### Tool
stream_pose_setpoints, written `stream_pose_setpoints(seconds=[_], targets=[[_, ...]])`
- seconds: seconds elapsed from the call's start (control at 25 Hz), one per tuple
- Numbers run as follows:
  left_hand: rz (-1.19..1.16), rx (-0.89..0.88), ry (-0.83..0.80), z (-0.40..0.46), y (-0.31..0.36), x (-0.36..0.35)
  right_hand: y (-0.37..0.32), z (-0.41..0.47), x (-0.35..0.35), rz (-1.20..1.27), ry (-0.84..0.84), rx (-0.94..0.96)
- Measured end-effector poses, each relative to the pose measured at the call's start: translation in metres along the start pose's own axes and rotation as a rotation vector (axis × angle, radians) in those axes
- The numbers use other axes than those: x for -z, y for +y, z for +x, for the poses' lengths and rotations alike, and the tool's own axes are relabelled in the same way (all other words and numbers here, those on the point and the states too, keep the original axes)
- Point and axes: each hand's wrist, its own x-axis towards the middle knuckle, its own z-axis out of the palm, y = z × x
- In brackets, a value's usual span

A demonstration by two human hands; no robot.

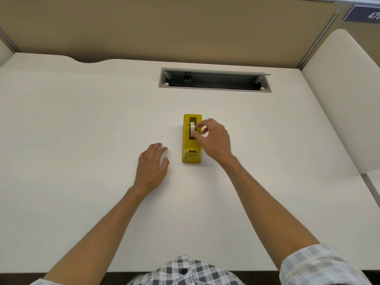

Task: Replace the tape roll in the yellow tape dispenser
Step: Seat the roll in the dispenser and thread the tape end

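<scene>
A yellow tape dispenser (191,155) stands upright in the middle of the white desk (82,120), its cutter end toward me. A pale tape roll (192,128) sits on edge in the dispenser's slot. My right hand (216,138) reaches in from the right, and its thumb and forefinger pinch the roll's right side. My left hand (153,165) lies flat on the desk just left of the dispenser, palm down, fingers slightly apart, holding nothing.
A long open cable slot (214,80) is cut into the desk behind the dispenser. A tan partition wall (164,27) closes the back. A white side panel (345,99) stands along the right edge.
</scene>
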Motion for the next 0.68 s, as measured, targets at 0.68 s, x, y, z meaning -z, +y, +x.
stream_pose_setpoints(seconds=[0.68], targets=[[-0.102,-0.110,-0.158,0.091,0.055,0.004,0.001,0.002,-0.004,-0.053,0.050,0.025]])
